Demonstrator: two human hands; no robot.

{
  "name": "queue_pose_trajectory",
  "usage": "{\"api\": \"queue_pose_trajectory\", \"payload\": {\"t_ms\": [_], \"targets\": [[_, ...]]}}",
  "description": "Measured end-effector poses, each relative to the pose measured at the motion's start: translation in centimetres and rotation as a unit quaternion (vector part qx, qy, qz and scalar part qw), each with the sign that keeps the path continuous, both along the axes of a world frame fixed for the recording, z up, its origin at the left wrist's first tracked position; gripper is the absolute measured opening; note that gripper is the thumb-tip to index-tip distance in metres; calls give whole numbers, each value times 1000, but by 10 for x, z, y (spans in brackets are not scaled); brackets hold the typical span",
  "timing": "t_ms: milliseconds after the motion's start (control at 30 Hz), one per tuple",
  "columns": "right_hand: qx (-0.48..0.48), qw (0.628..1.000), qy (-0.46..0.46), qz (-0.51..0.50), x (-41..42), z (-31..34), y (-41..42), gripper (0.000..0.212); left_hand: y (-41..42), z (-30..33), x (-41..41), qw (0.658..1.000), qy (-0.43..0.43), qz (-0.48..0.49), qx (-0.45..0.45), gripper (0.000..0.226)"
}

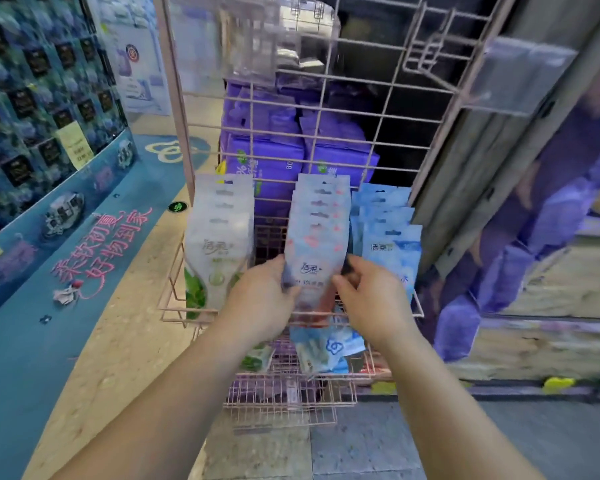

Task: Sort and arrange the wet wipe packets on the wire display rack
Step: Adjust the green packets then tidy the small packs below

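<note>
L→R: green-leaf packets (219, 233) hang in a row at left of the pink wire rack (326, 109), fronts facing out, prob. grouped by type. Left hand (262, 299) is closed on the lower-left edge of the front pink-print packet (314, 268); fingers tucked behind the packet, thumb on front. Pink-print row sits mid rack, between green and blue rows. Right hand (364, 299) pinches the same packet's lower-right edge, so both hands are holding it, likely to square it w/ the ones behind. Blue packets (390, 244) hang just beside, at right, touching or nearly touching the right hand; can't tell which. Below the hands, loose packets (326, 348) lie jumbled in the lower wire basket (284, 400), mixed blue and green, not yet sorted. Purple packs (267, 157) are stacked behind the grid. Judgement: hanging rows nearly tidy, basket still to do.
</note>
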State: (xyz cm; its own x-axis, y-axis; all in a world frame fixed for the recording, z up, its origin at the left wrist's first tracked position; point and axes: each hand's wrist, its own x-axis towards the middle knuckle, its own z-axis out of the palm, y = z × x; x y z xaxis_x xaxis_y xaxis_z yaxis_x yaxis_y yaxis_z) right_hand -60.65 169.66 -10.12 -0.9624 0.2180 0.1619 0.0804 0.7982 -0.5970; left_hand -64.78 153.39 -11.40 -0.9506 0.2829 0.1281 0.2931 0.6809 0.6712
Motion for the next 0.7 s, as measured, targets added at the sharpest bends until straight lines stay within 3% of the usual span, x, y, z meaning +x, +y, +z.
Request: {"api": "queue_pose_trajectory", "payload": {"t_ms": [233,433,500,567,633,700], "targets": [[-14,998,57,-20,-1,-8,3,12,8,-3,2,995,39,89,35,39],[-13,996,81,-40,4,-8,-5,18,9,-2,-2,996,30,71,-35,47],[-28,981,170,-87,17,-5,-8,19,-4,-4,4,997,48,53,-25,55],[-47,964,253,-69,38,-9,-18,9,-26,-8,19,993,95,44,54,54],[-85,980,178,9,53,-36,-36,7,-53,-19,36,975,156,48,150,36],[-114,991,-12,67,57,-74,-58,20,-78,-40,49,966,195,49,163,17]]}}
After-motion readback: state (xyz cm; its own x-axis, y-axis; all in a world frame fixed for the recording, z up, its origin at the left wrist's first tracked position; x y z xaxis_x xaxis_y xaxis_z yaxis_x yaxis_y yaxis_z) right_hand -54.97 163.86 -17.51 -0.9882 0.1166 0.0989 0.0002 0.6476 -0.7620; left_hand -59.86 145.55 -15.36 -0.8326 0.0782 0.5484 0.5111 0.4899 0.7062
